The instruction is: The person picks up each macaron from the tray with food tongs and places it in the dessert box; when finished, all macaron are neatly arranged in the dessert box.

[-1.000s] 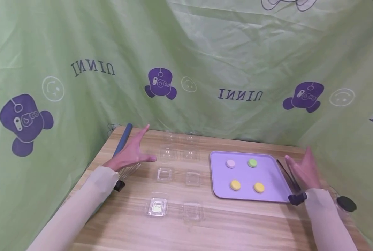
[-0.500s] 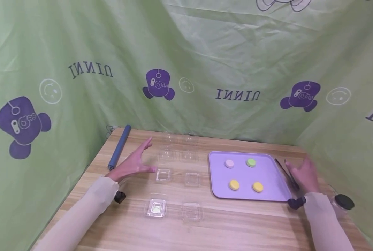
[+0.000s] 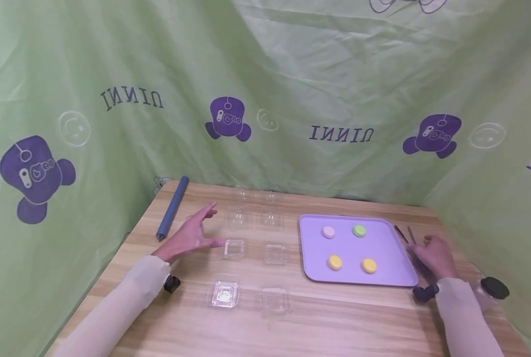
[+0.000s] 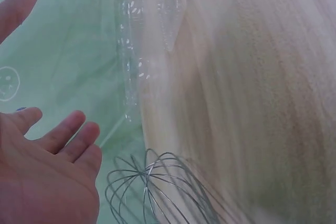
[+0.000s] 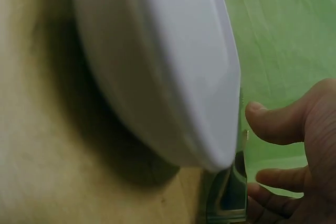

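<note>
My left hand hovers over the left of the wooden table with thumb and fingers spread, holding nothing. Beneath it the wire loops of a whisk show in the left wrist view. My right hand is low beside the right edge of a lilac tray, at a dark pair of tongs that it partly hides. In the right wrist view its thumb stands apart from the fingers, next to a shiny metal piece. On the tray lie a pink macaron, a green macaron and two yellow macarons.
Several clear plastic boxes stand in two columns left of the tray, some with raised lids. A blue roll lies at the back left. A jar with a black lid stands beyond my right forearm. A green curtain surrounds the table.
My right hand has come down toward the tongs, its fingers drawing closer together. My left hand has shifted slightly down, uncovering more of the blue roll.
</note>
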Demonstrator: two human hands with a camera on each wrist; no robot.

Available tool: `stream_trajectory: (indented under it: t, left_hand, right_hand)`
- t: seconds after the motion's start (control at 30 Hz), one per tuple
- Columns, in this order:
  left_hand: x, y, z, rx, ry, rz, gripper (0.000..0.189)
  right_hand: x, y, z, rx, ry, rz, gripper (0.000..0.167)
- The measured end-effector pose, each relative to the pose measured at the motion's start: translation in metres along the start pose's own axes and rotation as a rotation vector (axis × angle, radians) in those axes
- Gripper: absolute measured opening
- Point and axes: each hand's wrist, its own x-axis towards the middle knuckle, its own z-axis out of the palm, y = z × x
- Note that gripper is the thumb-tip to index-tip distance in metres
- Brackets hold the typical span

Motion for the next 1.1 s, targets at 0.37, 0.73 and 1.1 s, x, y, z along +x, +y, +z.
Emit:
stream_trajectory:
  t: [0.37, 0.73, 1.1]
  left_hand:
    - [0.002, 0.003, 0.008, 0.024, -0.065, 0.07, 0.108]
    - [-0.002, -0.003, 0.022, 0.026, -0.105, 0.076, 0.108]
    - [-0.005, -0.007, 0.027, 0.082, -0.126, 0.058, 0.107]
  right_hand:
    - [-0.001, -0.001, -0.002, -0.014, -0.022, -0.014, 0.078]
    - [0.0, -0.003, 0.002, -0.031, -0.01, -0.032, 0.075]
    - [0.003, -0.002, 0.005, -0.012, -0.032, 0.002, 0.073]
